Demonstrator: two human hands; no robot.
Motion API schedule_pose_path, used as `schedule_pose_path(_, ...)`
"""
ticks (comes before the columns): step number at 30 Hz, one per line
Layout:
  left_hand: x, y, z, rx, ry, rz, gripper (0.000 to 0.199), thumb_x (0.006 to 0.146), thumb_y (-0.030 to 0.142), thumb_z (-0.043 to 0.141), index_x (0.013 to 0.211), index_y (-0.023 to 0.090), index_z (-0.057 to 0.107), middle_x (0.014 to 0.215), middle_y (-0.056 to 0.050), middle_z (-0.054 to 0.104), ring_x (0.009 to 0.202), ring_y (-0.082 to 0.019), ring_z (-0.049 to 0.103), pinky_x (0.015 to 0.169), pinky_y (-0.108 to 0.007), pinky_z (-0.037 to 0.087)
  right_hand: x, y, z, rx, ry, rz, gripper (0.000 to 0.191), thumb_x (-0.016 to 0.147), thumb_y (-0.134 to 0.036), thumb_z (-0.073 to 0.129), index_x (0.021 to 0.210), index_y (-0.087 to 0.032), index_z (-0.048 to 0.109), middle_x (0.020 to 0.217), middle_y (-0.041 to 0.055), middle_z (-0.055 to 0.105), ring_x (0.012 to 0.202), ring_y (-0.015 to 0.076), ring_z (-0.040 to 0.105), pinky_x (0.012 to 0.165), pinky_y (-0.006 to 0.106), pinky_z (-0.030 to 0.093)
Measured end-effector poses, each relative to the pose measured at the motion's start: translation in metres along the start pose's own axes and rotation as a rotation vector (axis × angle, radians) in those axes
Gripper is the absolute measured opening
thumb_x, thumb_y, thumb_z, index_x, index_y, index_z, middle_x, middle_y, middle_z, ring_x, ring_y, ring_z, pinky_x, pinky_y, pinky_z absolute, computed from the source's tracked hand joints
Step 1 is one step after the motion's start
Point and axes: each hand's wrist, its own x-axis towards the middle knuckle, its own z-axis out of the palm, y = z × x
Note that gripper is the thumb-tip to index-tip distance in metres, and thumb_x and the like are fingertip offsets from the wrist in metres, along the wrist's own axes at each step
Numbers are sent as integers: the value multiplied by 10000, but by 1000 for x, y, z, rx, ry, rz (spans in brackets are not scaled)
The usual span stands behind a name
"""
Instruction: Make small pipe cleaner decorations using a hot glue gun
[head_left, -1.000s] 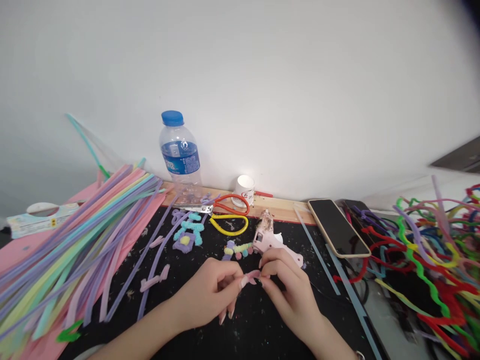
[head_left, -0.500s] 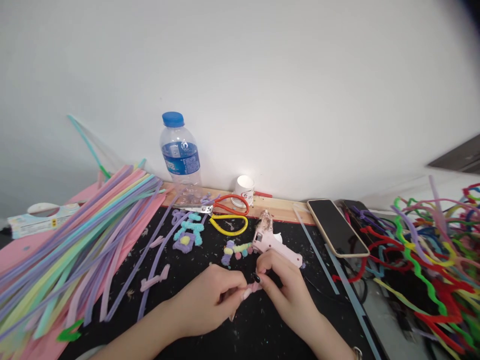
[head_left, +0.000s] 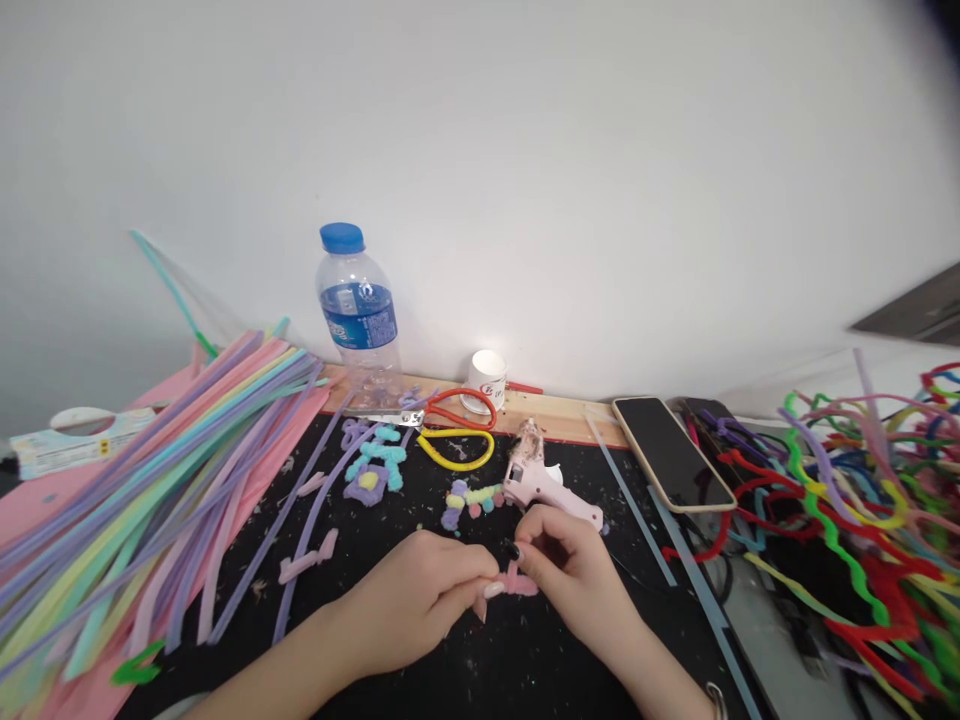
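Note:
Pinched between thumb and fingers of my left hand is a small pink fuzzy piece, low in the middle of the view. My right hand holds the upper part of the same piece in a pinch, its dark thumbnail showing. Just beyond my right hand lies a pale pink glue gun with a stained nozzle. Left of it are a pastel beaded-looking fuzzy piece and a turquoise and purple fuzzy figure. Scissors with red and yellow handles lie behind these.
Pastel fuzzy stems spread over the left side. A bottle and paper cup stand by the wall. On the right are a phone, glue sticks and tangled bright stems.
More of the pink piece now shows between my hands, below my right fingertips. My right hand has shifted slightly, and the whole view has moved a little.

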Motion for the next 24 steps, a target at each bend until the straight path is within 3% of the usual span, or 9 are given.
schedule_pose_path(7,0,3,-3,-52,47,-3,287,918,153,364,718,170,569,610,47,569,520,-75,507,612,-168,364,2,0,-1,89,-17,25,192,795,-251,541,626,-167,506,605,-18,469,553,120,402,513,238,314)
schedule_pose_path(13,2,4,-4,-102,85,-58,290,921,200,377,727,177,592,620,44,573,533,-83,508,627,-179,377,2,-2,-2,150,-30,17,239,820,-286,540,619,-165,496,598,-29,443,553,112,394,516,228,319)
schedule_pose_path(19,4,10,-11,-262,29,-234,317,933,298,354,783,171,603,693,16,611,524,-94,536,577,-195,405,2,1,-3,58,53,-99,233,865,-256,484,645,-178,480,606,-29,445,561,115,421,516,218,350)
schedule_pose_path(24,5,7,-7,-445,97,-266,356,945,346,311,820,147,578,723,-12,644,464,-78,522,523,-193,415,-1,2,-3,-113,140,-278,188,869,-179,494,682,-184,504,638,-11,506,582,122,477,540,227,385)
